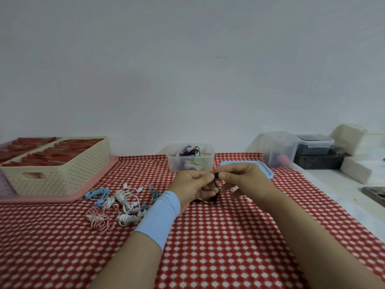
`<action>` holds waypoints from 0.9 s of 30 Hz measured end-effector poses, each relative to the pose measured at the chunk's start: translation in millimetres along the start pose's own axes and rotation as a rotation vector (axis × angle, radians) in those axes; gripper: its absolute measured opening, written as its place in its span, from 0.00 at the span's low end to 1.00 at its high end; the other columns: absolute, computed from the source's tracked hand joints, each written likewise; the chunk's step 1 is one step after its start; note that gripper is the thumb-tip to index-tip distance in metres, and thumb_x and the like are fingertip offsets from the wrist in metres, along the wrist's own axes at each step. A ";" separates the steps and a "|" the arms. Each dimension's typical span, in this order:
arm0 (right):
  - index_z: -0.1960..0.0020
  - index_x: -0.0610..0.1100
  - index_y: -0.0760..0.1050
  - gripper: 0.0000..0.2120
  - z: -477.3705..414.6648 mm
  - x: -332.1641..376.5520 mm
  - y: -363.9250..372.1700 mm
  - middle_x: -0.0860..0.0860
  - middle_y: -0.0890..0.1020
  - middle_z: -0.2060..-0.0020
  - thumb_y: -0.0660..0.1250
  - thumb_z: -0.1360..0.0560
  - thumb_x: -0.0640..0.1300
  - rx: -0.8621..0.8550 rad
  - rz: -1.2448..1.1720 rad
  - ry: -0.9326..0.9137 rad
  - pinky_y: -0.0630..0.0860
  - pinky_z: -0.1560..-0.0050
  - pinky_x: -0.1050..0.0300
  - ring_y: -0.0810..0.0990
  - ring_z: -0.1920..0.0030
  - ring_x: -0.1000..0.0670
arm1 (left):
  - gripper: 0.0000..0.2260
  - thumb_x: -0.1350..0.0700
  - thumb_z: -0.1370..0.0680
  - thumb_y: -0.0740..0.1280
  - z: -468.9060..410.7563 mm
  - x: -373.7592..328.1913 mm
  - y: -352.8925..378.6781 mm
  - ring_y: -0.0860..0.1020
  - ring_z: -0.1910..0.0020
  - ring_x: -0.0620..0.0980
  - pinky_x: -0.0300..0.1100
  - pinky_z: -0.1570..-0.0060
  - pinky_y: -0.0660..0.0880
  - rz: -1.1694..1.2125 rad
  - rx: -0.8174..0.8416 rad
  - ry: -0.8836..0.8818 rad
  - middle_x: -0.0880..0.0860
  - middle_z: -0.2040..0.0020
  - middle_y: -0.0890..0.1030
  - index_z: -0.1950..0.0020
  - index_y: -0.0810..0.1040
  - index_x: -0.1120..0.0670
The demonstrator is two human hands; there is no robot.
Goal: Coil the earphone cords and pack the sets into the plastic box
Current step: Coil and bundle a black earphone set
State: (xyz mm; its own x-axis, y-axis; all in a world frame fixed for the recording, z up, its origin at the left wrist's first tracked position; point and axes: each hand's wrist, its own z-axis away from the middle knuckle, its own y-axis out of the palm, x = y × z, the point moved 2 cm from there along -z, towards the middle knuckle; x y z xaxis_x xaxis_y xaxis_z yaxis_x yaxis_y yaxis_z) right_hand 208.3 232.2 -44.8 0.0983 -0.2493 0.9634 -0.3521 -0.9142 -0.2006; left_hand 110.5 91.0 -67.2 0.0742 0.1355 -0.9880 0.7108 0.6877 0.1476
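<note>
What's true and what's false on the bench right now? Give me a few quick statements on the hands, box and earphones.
1. The left hand and right hand both grip a black earphone set. True.
2. The plastic box has its lid on. False: the blue lid lies on the cloth beside it.
3. The plastic box is empty. False: coiled sets sit inside.
4. A pile of earphones lies on the cloth left of the hands. True.

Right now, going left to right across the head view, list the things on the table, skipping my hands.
Cream basket → loose earphones → plastic box → tall clear container → box with dark contents.
</note>
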 end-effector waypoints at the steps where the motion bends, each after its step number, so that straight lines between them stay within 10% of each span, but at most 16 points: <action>1: 0.50 0.49 0.86 0.09 0.2 0.0 0.3 0.47 0.88 0.58 0.70 0.22 0.38 -0.013 0.026 -0.030 0.79 0.68 0.60 0.87 0.59 0.47 | 0.06 0.61 0.20 0.66 0.3 0.4 -0.2 0.84 0.61 0.50 0.38 0.62 0.81 0.010 -0.010 -0.007 0.57 0.56 0.85 0.48 0.83 0.60; 16: 0.55 0.61 0.83 0.17 -3.7 -1.3 3.2 0.59 0.87 0.60 0.76 0.27 0.37 -0.116 0.367 -0.245 0.81 0.58 0.63 0.85 0.63 0.55 | 0.05 0.58 0.21 0.69 3.7 0.7 1.8 0.83 0.65 0.50 0.38 0.66 0.81 -0.031 -0.035 -0.094 0.55 0.61 0.85 0.49 0.82 0.58; 27: 0.55 0.49 0.87 0.08 -4.3 -1.2 2.0 0.56 0.87 0.62 0.76 0.27 0.36 -0.095 0.271 -0.184 0.75 0.66 0.69 0.82 0.67 0.57 | 0.06 0.61 0.22 0.70 0.6 2.7 0.2 0.84 0.62 0.49 0.39 0.62 0.81 -0.047 -0.058 -0.043 0.54 0.59 0.85 0.46 0.83 0.57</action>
State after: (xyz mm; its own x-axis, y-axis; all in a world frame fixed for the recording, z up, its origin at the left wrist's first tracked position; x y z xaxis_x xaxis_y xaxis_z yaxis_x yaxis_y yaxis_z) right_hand 203.5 232.1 -45.6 0.1525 -0.5404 0.8275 -0.4728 -0.7751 -0.4191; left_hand 111.2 91.1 -69.8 0.0730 0.0722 -0.9947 0.6722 0.7332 0.1025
